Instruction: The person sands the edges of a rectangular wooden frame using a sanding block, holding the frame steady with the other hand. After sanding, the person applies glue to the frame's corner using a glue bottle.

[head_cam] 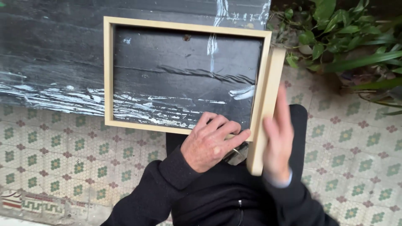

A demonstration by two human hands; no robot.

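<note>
The left hand [209, 142] lies palm down, fingers spread and curled over the near rail of the pale rectangular wooden frame [108, 75], pressing rather than gripping, at the frame's near right corner. The right hand [278, 142] (blurred in the head view) is flat and open against the outer face of a loose pale wooden strip [268, 104], which stands on edge just beside the frame's right rail, touching it. The frame looks already joined on all four sides; the strip is not yet fixed, only held alongside. Both forearms, in black sleeves [167, 184], reach forward from the lap. The frame rests on a black scuffed table [50, 62], overhanging its near edge; patterned floor tiles [63, 150] lie below the frame, green plants [343, 33] beyond its right side.
</note>
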